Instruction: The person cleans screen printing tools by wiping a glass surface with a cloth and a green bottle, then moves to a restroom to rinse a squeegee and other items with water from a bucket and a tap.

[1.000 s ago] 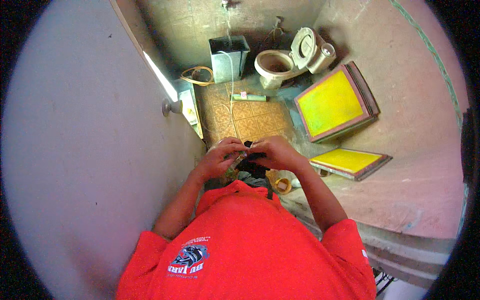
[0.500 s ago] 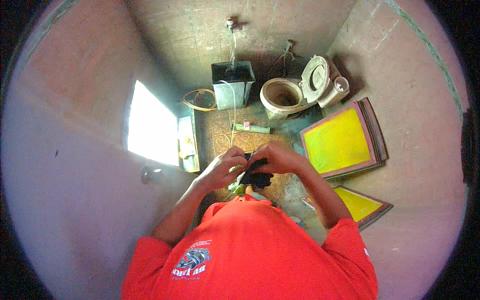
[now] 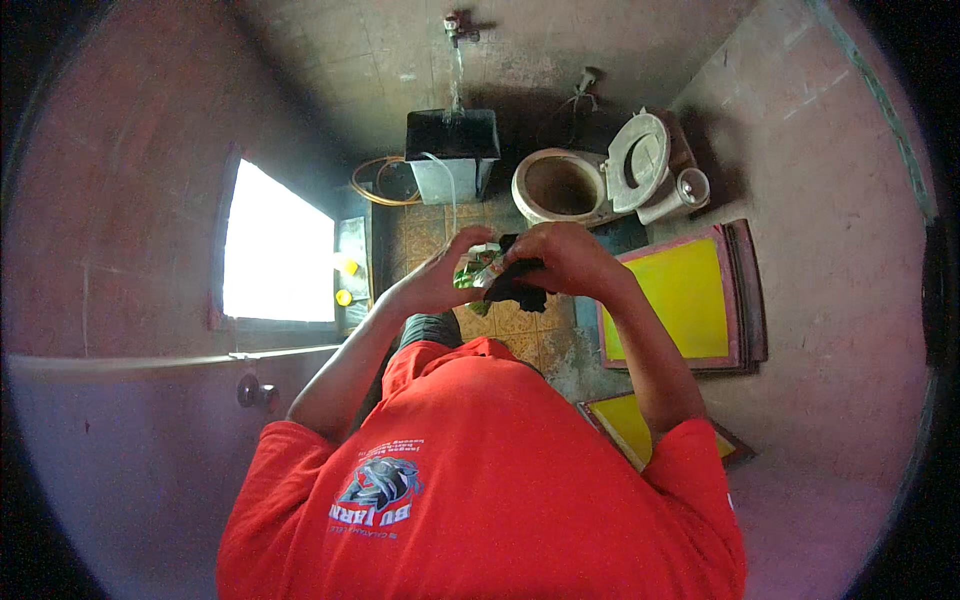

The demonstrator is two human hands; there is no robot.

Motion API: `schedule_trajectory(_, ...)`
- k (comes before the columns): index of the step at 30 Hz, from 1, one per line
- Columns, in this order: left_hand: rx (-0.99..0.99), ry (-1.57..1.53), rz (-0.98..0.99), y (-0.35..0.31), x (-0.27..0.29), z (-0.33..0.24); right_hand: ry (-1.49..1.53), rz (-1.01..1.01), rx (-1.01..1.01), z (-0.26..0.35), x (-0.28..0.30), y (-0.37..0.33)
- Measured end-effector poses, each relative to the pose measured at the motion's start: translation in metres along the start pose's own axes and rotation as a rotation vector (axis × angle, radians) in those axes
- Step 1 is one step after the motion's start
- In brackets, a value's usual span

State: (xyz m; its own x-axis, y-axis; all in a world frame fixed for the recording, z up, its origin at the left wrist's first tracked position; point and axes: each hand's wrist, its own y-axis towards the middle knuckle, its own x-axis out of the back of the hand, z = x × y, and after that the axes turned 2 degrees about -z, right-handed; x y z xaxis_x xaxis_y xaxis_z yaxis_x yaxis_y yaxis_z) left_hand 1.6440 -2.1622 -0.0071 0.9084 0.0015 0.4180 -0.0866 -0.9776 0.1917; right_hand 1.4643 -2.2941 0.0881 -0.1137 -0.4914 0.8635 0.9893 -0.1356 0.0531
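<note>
My left hand (image 3: 438, 277) curves, thumb and fingers bent, around a green-and-white plastic packet (image 3: 475, 268) that looks crinkled and shiny. Right beside it, my right hand (image 3: 566, 258) is closed on a soft black bundle (image 3: 518, 292), which looks like cloth or a thin bag; its exact kind does not show. The bundle hangs below my right fingers and touches the packet's side. Both hands are held out in front of my red shirt, above the tiled floor. My right fingertips are partly hidden behind the hand.
Water runs from a wall tap (image 3: 457, 30) into a dark-rimmed bin (image 3: 450, 180). A toilet (image 3: 530, 196) with its lid raised stands right of it. Yellow framed screens (image 3: 670, 305) lean at the right wall. A coiled hose (image 3: 375, 197) lies left of the bin; a bright opening (image 3: 280, 250) is at left.
Both hands are farther out from my body, and the packet has come up between them from below. The view has shifted; the green strip on the floor no longer shows.
</note>
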Motion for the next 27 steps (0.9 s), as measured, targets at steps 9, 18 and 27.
schedule_trajectory(9,0.302,-0.305,-0.001,0.081,0.028,0.085,-0.043,-0.194,-0.209,-0.071,0.017,0.064)
schedule_trajectory(18,0.298,0.017,-0.34,0.201,0.172,0.359,0.362,-0.413,-0.842,-0.114,0.0,0.094)
schedule_trajectory(27,0.448,0.381,-0.278,0.339,0.231,0.492,0.215,-0.547,-1.352,-0.076,-0.036,0.117)
